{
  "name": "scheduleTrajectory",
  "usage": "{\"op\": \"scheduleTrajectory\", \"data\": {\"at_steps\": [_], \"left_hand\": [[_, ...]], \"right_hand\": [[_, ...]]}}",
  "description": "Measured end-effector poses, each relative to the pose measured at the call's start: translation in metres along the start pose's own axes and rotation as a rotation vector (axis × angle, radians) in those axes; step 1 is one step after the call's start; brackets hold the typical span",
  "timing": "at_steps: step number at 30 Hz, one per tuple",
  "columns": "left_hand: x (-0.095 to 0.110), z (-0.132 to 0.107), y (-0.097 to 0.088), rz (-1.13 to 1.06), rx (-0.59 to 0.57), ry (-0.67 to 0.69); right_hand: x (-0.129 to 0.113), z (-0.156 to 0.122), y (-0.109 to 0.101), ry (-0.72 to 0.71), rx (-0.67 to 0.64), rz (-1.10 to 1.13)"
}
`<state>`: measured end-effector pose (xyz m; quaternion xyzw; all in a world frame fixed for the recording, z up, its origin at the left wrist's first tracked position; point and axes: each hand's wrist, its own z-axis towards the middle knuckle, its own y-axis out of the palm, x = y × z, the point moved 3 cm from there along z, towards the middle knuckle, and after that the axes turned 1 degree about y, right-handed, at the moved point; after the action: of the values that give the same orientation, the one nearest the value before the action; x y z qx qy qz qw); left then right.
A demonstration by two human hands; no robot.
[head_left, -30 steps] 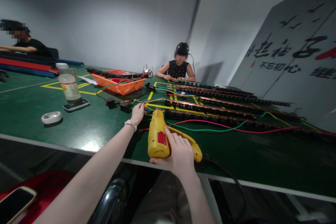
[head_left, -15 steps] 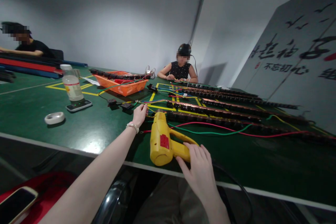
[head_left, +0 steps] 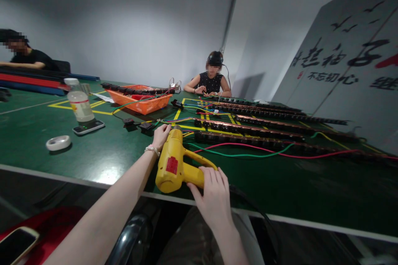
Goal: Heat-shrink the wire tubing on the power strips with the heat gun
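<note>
A yellow heat gun [head_left: 170,165] lies in the grip of my right hand [head_left: 214,188], its fingers wrapped round the handle. The nozzle points away from me, close beside my left hand [head_left: 162,135]. That hand is closed on coloured wires [head_left: 188,134], which lead from a long black strip with copper-coloured parts [head_left: 236,138]; the fingertips are partly hidden behind the gun. Just beyond my left hand are small black connectors [head_left: 146,126]. Loose green [head_left: 239,155] and red wires run across the green table to the right.
Several more black strips [head_left: 270,123] lie across the table's right side. An orange basket [head_left: 146,105] stands behind the connectors. To the left are a bottle [head_left: 80,101], a phone-like device [head_left: 88,127] and a white ring [head_left: 58,143]. Another person [head_left: 211,80] sits opposite.
The heat gun and my right hand have shifted left, bringing the nozzle right up to my left hand. The camera view has turned slightly to the right.
</note>
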<state>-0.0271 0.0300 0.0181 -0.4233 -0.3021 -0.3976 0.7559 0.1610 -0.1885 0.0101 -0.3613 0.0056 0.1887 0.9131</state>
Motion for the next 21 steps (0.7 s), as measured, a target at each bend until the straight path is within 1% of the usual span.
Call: {"op": "scheduleTrajectory", "data": {"at_steps": [6,10,15,17,21], "left_hand": [[-0.006,0.008,-0.001,0.030,-0.061,0.027],[-0.007,0.008,-0.002,0.037,-0.055,0.034],[-0.008,0.008,-0.002,0.002,-0.035,0.042],[-0.009,0.008,0.000,-0.025,-0.023,0.036],[-0.011,0.008,0.004,-0.173,-0.031,-0.011]], "right_hand": [[-0.001,-0.002,-0.001,-0.010,-0.027,0.063],[0.001,-0.003,-0.001,-0.002,-0.030,0.076],[0.003,-0.003,-0.001,-0.017,-0.016,0.032],[0.005,-0.003,-0.003,-0.022,-0.019,0.011],[0.016,-0.006,-0.009,-0.017,-0.006,-0.039]]}}
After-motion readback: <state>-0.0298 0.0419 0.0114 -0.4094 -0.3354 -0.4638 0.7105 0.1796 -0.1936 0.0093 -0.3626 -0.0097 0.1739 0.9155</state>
